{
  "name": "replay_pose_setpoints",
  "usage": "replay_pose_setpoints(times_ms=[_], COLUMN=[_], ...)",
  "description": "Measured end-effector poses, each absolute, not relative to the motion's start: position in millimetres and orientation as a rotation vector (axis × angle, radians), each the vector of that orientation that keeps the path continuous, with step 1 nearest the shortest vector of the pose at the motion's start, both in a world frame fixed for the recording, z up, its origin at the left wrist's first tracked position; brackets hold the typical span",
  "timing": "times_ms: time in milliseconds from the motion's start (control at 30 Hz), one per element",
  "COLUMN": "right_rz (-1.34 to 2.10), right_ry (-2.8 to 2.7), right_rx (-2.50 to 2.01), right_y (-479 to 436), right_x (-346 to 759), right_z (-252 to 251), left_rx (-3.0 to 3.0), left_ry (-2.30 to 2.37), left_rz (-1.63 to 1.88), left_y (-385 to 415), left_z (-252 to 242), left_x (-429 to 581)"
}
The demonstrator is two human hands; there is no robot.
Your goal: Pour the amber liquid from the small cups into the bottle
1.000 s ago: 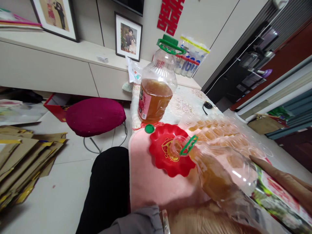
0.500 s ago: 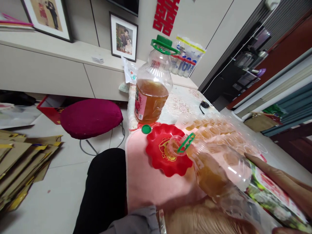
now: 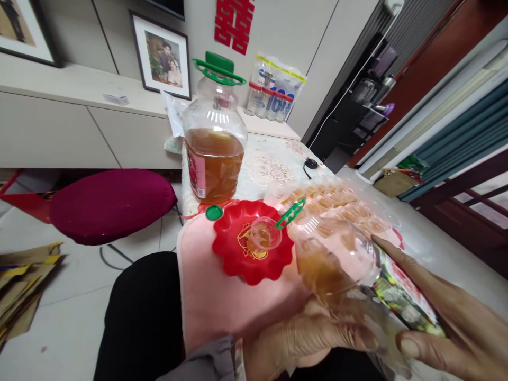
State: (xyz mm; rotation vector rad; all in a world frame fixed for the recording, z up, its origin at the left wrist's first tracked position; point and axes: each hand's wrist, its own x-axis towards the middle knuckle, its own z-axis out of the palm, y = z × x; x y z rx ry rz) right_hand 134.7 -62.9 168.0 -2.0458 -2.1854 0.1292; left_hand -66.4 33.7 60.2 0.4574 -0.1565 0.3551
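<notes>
Bottle [image 3: 363, 248], clear ribbed plastic with amber liquid [image 3: 317, 264], tilted, right of red scalloped plastic plate [image 3: 228, 238]; long axis slants, neck toward clear plastic cup [image 3: 265, 233] on plate. Left hand [image 3: 309, 338] clasps underside, nearer plate; right hand [image 3: 448, 312] wraps label side, farther. Mouth, base hard to make out; left fingers hidden.

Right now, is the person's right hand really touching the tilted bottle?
Touching. The head view shows the right hand around the tilted bottle, one of its fingers lying along the label with no gap showing.
</notes>
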Motion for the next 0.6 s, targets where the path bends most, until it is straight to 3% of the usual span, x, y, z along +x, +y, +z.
replay_pose_setpoints(times_ms=[600], right_rz=[0.408], right_ry=[-1.715], right_rx=[-1.808], right_y=[-85], right_x=[115], right_z=[123], left_rx=[0.724], left_ry=[-0.112], left_rz=[0.367], left_y=[45], left_z=[62], left_x=[-78])
